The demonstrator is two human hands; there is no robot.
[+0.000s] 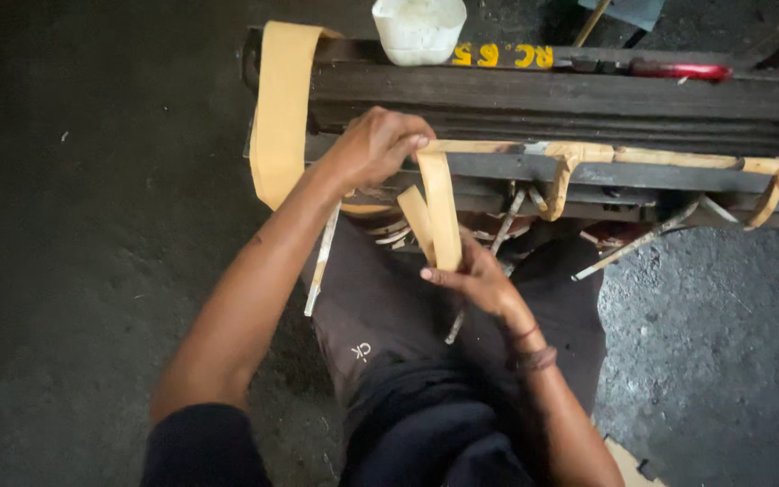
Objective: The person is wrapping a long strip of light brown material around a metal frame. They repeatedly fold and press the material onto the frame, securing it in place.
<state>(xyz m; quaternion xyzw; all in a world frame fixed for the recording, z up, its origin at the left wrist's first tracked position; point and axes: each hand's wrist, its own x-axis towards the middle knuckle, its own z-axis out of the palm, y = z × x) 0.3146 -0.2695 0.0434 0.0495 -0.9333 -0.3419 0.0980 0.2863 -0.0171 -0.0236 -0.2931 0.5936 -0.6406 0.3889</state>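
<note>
My left hand (373, 146) grips the top of a tan strap (440, 206) where it folds over the edge of a dark metal beam (588, 99). My right hand (472, 274) pinches the lower end of the same strap, which hangs down in front of my lap. More of the tan strap (669, 157) runs right along the beam's lower ledge, looping down at two places. A wide tan band (279, 108) drapes over the beam's left end.
A white plastic tub (418, 27) stands on the beam's top. A red-handled tool (678, 69) lies to its right. Thin pale metal rods (635, 242) stick out under the beam toward my legs. Dark gritty floor lies on both sides.
</note>
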